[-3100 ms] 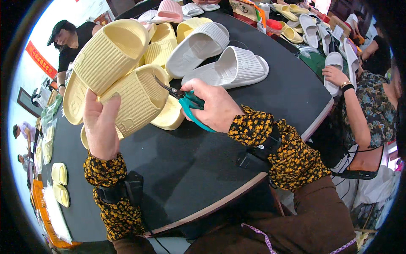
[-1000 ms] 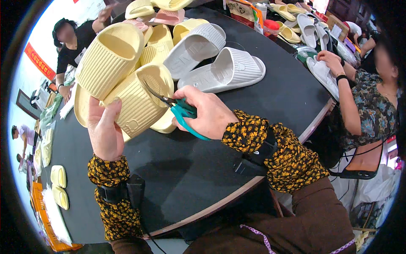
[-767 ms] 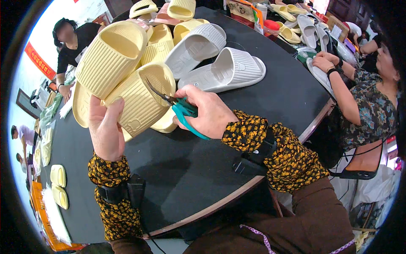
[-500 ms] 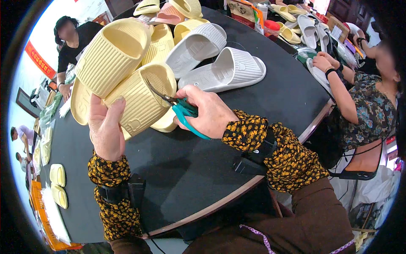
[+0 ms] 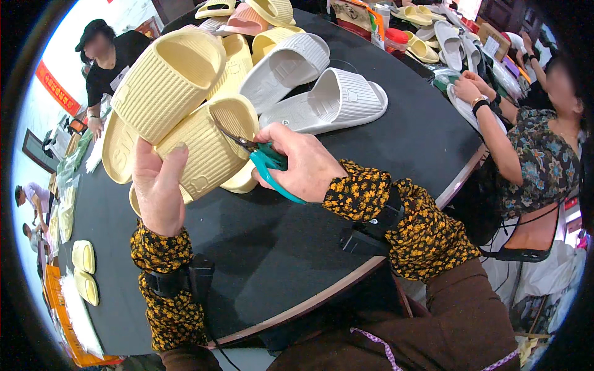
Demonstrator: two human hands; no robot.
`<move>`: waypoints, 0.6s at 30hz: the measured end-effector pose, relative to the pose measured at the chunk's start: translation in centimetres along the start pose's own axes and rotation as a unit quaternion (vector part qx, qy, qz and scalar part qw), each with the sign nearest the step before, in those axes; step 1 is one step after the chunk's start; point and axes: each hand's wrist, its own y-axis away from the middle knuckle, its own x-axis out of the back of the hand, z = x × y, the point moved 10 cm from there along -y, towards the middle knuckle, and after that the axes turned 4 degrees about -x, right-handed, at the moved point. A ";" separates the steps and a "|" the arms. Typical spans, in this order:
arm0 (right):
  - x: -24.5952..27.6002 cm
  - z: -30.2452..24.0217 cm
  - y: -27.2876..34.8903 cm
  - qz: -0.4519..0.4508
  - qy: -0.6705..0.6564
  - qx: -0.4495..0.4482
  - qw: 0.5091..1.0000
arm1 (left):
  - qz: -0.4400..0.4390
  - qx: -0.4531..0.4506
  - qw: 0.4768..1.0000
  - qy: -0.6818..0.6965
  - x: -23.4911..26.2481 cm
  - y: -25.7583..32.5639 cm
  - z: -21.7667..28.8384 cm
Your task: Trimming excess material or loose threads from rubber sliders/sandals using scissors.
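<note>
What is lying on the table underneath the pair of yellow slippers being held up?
Under the yellow slippers in the left hand, another pale yellow slipper lies on the black table. The raised pair and the right hand with the scissors cover most of it.

Yellow slides (image 5: 185,130) look like matt ribbed foam; scissors (image 5: 263,162) have dull metal blades and glossy teal plastic handles; table (image 5: 272,247) is smooth matt black; sleeves (image 5: 408,222) are printed cloth
</note>
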 end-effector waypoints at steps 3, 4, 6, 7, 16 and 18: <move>-0.1 0.3 -0.1 0.001 -0.012 0.005 1.000 | 0.003 0.014 1.000 -0.013 -0.4 0.3 -0.2; -0.1 0.2 -0.2 0.006 -0.022 0.013 1.000 | 0.001 0.027 0.999 -0.017 -0.5 0.4 -0.4; 0.0 0.2 -0.1 0.008 -0.018 0.012 1.000 | 0.001 0.039 0.999 -0.021 -0.5 0.4 -0.6; 0.0 0.1 -0.1 0.011 -0.013 0.011 1.000 | 0.000 0.035 0.999 -0.013 -0.5 0.4 -0.6; 0.1 -0.3 -0.1 0.018 -0.021 0.034 0.999 | 0.007 0.037 0.999 0.023 -0.3 0.3 -0.6; 0.3 -0.4 -0.1 0.014 -0.018 0.024 0.999 | 0.007 0.041 0.999 0.030 -0.3 0.3 -0.8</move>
